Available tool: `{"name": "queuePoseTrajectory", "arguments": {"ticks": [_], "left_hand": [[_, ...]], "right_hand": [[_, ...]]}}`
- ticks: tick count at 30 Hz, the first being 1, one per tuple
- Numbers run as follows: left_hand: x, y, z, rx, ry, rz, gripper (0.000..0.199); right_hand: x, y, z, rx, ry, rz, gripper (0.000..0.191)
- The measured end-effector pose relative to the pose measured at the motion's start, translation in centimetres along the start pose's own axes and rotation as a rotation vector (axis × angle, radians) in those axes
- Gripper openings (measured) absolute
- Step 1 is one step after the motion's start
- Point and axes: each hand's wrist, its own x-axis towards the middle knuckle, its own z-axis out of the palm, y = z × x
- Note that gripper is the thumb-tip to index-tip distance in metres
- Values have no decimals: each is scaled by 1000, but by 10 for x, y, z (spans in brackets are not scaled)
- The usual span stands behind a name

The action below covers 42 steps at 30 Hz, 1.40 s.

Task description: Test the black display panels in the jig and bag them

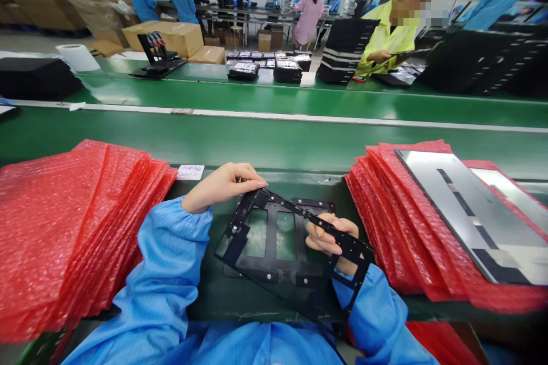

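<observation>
Okay, so on my feed right now I'm looking down at a pair of bare hands working over a green conveyor bench [274,142], and here's the bit I'm paying attention to. The left hand [222,185] and the right hand [329,239] are both gripping a black metal frame [295,206], so neither one is sitting idle. The left fingers [244,174] are curling closed over the frame's far-left corner, while the right fingers [331,234] are wrapping around its right-hand bar, a bit nearer to me.

The frame is sitting between the two blue sleeves, tilting a little, with its long axis running from far left down toward near right. That puts the left hand at the far end of that line and the right hand closer to the near end. I can see the green bench through its two window openings, and a dark plate is peeking out just beneath it.

Left of all this, a stack of red bubble bags [64,228] is fanning out, and on the right another stack [398,222] is carrying a silver-faced panel [466,217]. Across the belt, a person in a yellow gown [385,40] is working beside stacked black frames [346,51].
</observation>
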Motion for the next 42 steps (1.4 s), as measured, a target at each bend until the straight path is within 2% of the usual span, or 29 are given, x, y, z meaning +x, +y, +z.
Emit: {"name": "queuePoseTrajectory", "arguments": {"ticks": [18,23,34,42], "left_hand": [[1,5,2,55,-14,-14,30],[2,6,3,45,-45,-49,30],[4,6,6,79,-23,62,24],[6,6,11,55,25,63,23]], "right_hand": [[-1,2,-2,-34,18,-5,31],[1,0,0,-19,-49,-32,30],[0,-1,2,-37,-70,-71,29],[0,-2,1,-46,-70,-81,30]]}}
